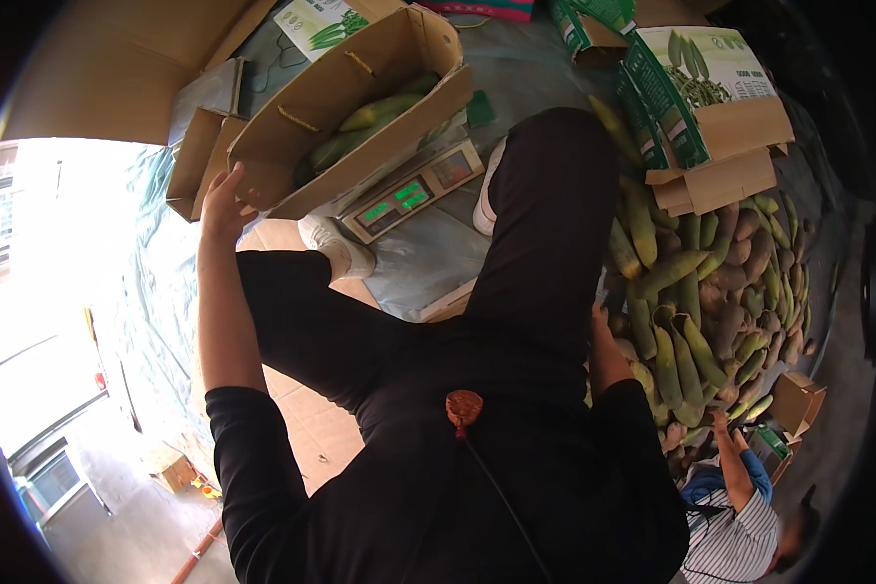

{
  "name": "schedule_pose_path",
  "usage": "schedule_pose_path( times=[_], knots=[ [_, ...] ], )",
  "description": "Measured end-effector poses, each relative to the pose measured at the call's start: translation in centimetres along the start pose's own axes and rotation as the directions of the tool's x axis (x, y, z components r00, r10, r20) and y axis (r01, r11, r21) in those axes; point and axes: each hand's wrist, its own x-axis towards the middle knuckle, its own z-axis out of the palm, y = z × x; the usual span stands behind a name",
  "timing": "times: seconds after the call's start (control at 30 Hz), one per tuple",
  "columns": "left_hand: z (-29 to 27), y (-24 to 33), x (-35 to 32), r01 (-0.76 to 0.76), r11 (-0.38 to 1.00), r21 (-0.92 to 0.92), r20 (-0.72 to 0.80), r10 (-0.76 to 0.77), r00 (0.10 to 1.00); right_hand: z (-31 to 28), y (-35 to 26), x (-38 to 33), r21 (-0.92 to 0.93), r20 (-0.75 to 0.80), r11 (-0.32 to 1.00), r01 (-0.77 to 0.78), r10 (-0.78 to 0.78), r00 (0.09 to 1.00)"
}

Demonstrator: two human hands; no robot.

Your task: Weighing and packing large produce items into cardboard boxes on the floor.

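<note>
An open brown cardboard box [307, 117] with rope handles rests on a scale [417, 195] with a lit green display. Inside it lie several long green radish-like vegetables [375, 115]. My left hand [226, 206] has its fingers bent round the near left corner of this box. Down beside my right thigh is my right hand [599, 319], close to a large pile of the same green vegetables [679, 365]. My leg hides most of its fingers, so I cannot make out whether it holds anything.
At the upper right a printed green and white carton [706, 97] stands open beside the pile. Brownish muddy vegetables [735, 263] are mixed into the heap. Another person [735, 526] in a striped top reaches into its near end. Large cardboard [117, 68] fills the upper left.
</note>
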Motion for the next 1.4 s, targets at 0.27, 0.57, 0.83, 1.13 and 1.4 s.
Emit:
schedule_pose_path(
  times=[0.27,0.57,0.83,1.13,1.4],
  knots=[
    [0.6,0.4,-0.8,0.020,1.000,0.017,-0.013,-0.019,1.000,0.8,0.1,2.4,-0.013,-0.019,0.993,-0.121,0.121,0.993],
    [3.0,-0.9,1.5,0.063,0.998,0.001,0.015,-0.063,0.998,-5.8,0.2,0.5,-0.021,-0.175,0.962,-0.271,0.264,0.949],
    [0.4,0.6,-1.4,0.075,0.997,0.012,-0.102,-0.074,0.992,3.6,-27.7,-7.9,-0.141,-0.064,0.944,0.299,-0.310,0.949],
    [0.5,0.3,0.8,0.067,0.998,0.018,-0.083,-0.065,0.994,6.9,-60.9,-16.5,-0.153,0.170,0.663,0.732,-0.712,0.681],
    [2.0,2.6,-0.3,0.200,0.979,-0.027,-0.040,-0.201,0.979,17.8,-69.2,-14.4,-0.435,0.314,0.644,0.629,-0.546,0.776]
  ],
)
